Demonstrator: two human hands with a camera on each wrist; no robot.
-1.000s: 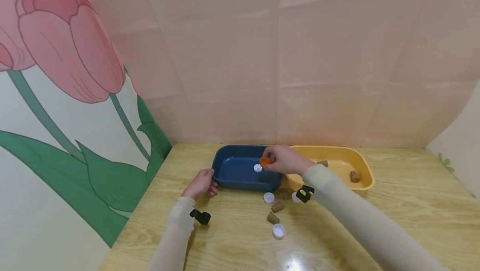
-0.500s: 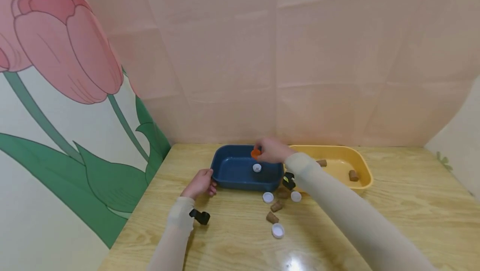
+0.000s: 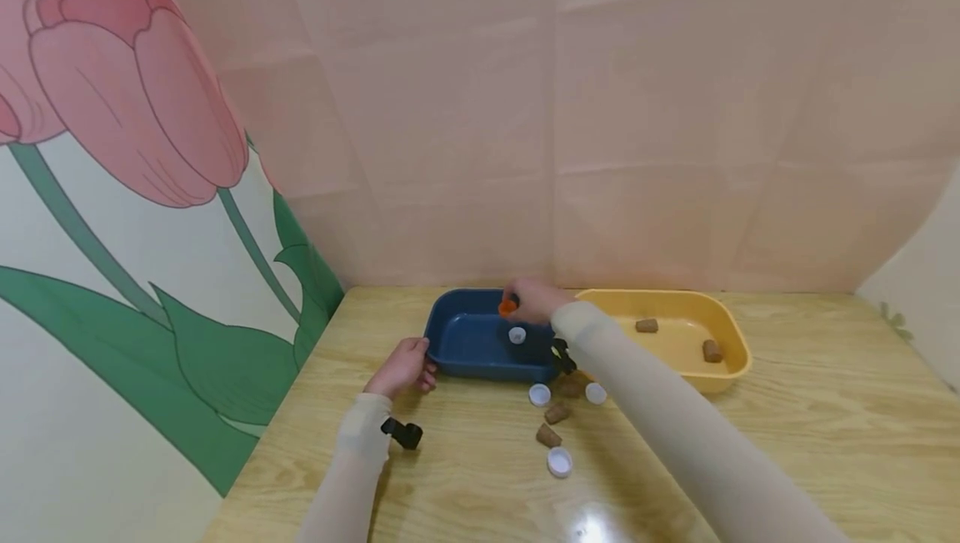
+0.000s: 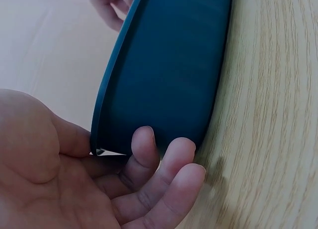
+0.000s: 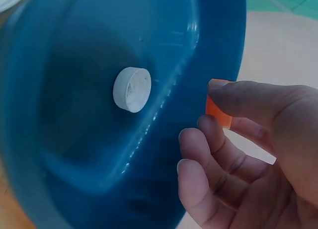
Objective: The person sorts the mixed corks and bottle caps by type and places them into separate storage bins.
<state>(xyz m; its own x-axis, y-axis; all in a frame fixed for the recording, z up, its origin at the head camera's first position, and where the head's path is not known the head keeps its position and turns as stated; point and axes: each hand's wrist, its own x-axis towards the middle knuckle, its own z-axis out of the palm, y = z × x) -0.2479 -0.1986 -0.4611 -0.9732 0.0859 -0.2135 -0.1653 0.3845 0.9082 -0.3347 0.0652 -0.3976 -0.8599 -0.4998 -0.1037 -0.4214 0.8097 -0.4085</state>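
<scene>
Over the back part of the blue tray (image 3: 468, 361), my right hand (image 3: 538, 301) pinches an orange bottle cap (image 5: 218, 110) between thumb and fingers. A white bottle cap (image 5: 132, 89) lies on the tray floor, below and in front of that hand. My left hand (image 3: 401, 366) grips the tray's front left corner. In the left wrist view, the thumb meets the rim and the other fingers (image 4: 171, 189) curl against the outer wall.
A yellow tray (image 3: 731, 334) stands right of the blue one, holding two corks (image 3: 712, 350). On the wooden table (image 3: 465, 476) in front lie several more corks (image 3: 549, 435) and white caps (image 3: 559, 462). A pinkish sheet (image 3: 450, 126) hangs behind.
My right hand has moved left and farther back over the blue tray, carrying the orange bottle cap. My left hand has stayed at the tray's corner.
</scene>
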